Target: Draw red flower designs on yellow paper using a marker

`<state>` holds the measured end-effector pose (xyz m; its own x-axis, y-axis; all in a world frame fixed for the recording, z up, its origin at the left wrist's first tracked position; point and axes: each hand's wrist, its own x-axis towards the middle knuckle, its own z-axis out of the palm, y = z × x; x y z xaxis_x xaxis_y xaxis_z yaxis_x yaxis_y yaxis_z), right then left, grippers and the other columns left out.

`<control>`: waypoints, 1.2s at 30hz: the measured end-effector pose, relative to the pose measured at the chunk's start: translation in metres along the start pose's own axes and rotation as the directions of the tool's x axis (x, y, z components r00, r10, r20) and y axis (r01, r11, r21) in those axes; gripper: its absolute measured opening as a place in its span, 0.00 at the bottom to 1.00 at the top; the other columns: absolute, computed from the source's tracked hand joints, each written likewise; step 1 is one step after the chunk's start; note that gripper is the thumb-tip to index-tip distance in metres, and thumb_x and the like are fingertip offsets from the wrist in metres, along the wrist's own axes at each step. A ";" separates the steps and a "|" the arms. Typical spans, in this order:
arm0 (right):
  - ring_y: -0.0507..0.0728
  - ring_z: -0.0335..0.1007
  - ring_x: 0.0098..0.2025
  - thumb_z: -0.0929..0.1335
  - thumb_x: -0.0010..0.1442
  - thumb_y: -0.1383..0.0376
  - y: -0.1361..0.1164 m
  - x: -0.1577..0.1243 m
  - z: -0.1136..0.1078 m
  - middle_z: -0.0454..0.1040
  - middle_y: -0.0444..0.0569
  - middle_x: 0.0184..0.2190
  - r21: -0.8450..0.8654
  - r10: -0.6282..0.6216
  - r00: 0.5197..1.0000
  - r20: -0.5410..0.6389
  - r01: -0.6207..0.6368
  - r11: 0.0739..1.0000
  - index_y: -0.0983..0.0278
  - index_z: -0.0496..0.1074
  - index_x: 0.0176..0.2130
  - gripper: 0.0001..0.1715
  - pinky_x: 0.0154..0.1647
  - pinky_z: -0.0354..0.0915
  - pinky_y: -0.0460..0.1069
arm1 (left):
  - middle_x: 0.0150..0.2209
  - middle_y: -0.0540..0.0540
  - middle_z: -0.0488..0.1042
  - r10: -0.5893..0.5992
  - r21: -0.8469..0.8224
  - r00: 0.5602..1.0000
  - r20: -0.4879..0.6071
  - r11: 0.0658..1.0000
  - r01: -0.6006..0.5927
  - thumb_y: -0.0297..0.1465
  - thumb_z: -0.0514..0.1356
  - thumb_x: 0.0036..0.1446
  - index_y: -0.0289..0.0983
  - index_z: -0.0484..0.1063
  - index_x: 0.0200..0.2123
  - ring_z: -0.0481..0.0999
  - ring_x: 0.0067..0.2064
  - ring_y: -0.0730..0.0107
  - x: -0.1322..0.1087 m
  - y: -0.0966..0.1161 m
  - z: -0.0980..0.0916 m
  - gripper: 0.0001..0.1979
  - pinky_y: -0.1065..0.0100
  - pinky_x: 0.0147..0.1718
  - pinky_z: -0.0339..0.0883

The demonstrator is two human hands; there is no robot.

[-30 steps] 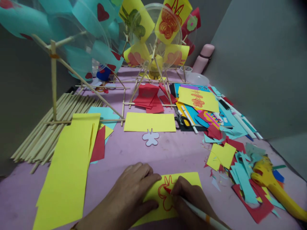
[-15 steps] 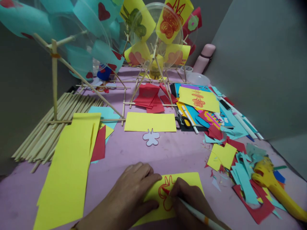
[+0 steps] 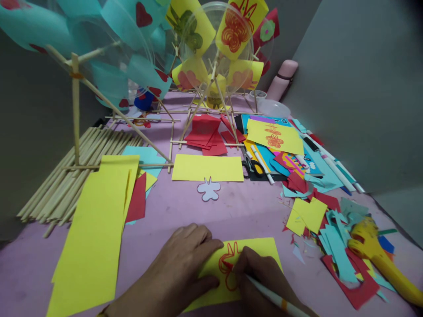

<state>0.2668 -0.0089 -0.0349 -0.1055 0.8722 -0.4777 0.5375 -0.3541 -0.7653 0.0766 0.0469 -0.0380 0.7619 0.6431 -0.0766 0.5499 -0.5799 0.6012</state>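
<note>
The right hand (image 3: 256,269) grasps a red marker (image 3: 263,289) near its tip, barrel slanting back toward the wearer, while the left hand (image 3: 187,259) lies flat and spread, gripping nothing. Beneath both is a yellow card (image 3: 218,296), with the red butterfly outline (image 3: 226,281) just left of the marker grip. For even colouring, short strokes with light pressure should serve best, worked from the edge inward and kept within the line; the left palm does well to pin the card firmly, its thumb clear of the tip. The drawing fingers overlap the outline's right side, so that part is hard to see and fresh ink could smear there. Ahead of the grip lie a pale butterfly cutout (image 3: 209,190) and a yellow strip (image 3: 207,168), with scissors (image 3: 253,167) beyond to the right. Well right of the grip, paper scraps (image 3: 339,246) and a yellow tool (image 3: 380,259) crowd that side; leftward, past the flat hand, are long yellow sheets (image 3: 94,229). Nothing seems to block the strokes themselves.
</note>
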 end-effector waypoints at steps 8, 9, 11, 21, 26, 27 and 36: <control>0.52 0.65 0.21 0.60 0.45 0.70 -0.002 -0.001 -0.001 0.65 0.41 0.18 0.042 -0.026 1.000 0.017 0.025 0.999 0.60 0.56 0.22 0.06 0.22 0.56 0.44 | 0.41 0.50 0.66 -0.016 -0.013 0.999 0.033 1.000 0.017 0.29 0.65 0.51 0.46 0.64 0.46 0.64 0.41 0.62 -0.001 0.001 -0.001 0.20 0.63 0.37 0.55; 0.52 0.64 0.21 0.60 0.45 0.70 -0.002 -0.001 -0.001 0.65 0.40 0.18 0.046 -0.026 1.000 0.016 0.025 0.999 0.60 0.56 0.22 0.06 0.22 0.55 0.44 | 0.41 0.50 0.66 -0.018 -0.014 0.999 0.035 1.000 0.018 0.29 0.65 0.52 0.46 0.64 0.46 0.64 0.41 0.62 -0.001 0.001 -0.001 0.19 0.63 0.37 0.55; 0.52 0.63 0.21 0.60 0.45 0.70 -0.002 -0.001 -0.002 0.63 0.40 0.17 0.063 -0.042 0.999 0.020 0.041 0.997 0.60 0.57 0.23 0.05 0.22 0.55 0.44 | 0.41 0.50 0.66 -0.020 -0.016 0.999 0.033 1.000 0.021 0.30 0.65 0.52 0.46 0.64 0.46 0.64 0.41 0.62 -0.001 0.001 -0.001 0.19 0.63 0.37 0.54; 0.52 0.65 0.22 0.60 0.43 0.72 0.001 0.000 -0.001 0.65 0.40 0.18 0.037 -0.011 1.000 0.026 0.010 0.999 0.60 0.58 0.22 0.07 0.22 0.56 0.43 | 0.41 0.51 0.65 -0.017 -0.025 0.999 0.046 1.000 0.018 0.29 0.65 0.51 0.46 0.64 0.46 0.63 0.41 0.63 -0.001 0.001 0.000 0.20 0.63 0.37 0.53; 0.52 0.65 0.22 0.60 0.44 0.69 0.004 -0.001 0.000 0.65 0.41 0.18 0.052 0.014 1.000 0.017 -0.014 0.999 0.60 0.58 0.22 0.04 0.21 0.56 0.43 | 0.41 0.50 0.65 -0.016 -0.004 0.999 0.035 1.000 0.016 0.30 0.66 0.51 0.46 0.64 0.46 0.63 0.41 0.62 0.000 -0.001 0.001 0.21 0.63 0.37 0.53; 0.52 0.64 0.21 0.60 0.44 0.69 0.004 -0.001 0.000 0.65 0.41 0.17 0.055 0.013 1.000 0.017 -0.014 0.998 0.60 0.58 0.22 0.04 0.21 0.56 0.44 | 0.41 0.50 0.65 -0.015 -0.007 0.999 0.035 1.000 0.015 0.30 0.65 0.51 0.46 0.63 0.47 0.63 0.41 0.62 0.000 -0.001 0.001 0.20 0.63 0.37 0.53; 0.53 0.64 0.21 0.60 0.43 0.69 0.000 -0.001 0.000 0.64 0.42 0.16 0.053 0.031 1.000 -0.006 -0.031 0.998 0.60 0.56 0.21 0.05 0.20 0.55 0.44 | 0.42 0.51 0.65 -0.023 -0.021 0.999 0.039 0.999 0.024 0.29 0.66 0.50 0.47 0.62 0.47 0.63 0.42 0.62 0.000 -0.001 0.001 0.23 0.63 0.37 0.53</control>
<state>0.2674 -0.0097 -0.0345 -0.0838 0.8628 -0.4985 0.4955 -0.3980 -0.7721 0.0763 0.0468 -0.0390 0.7616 0.6366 -0.1213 0.5606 -0.5534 0.6160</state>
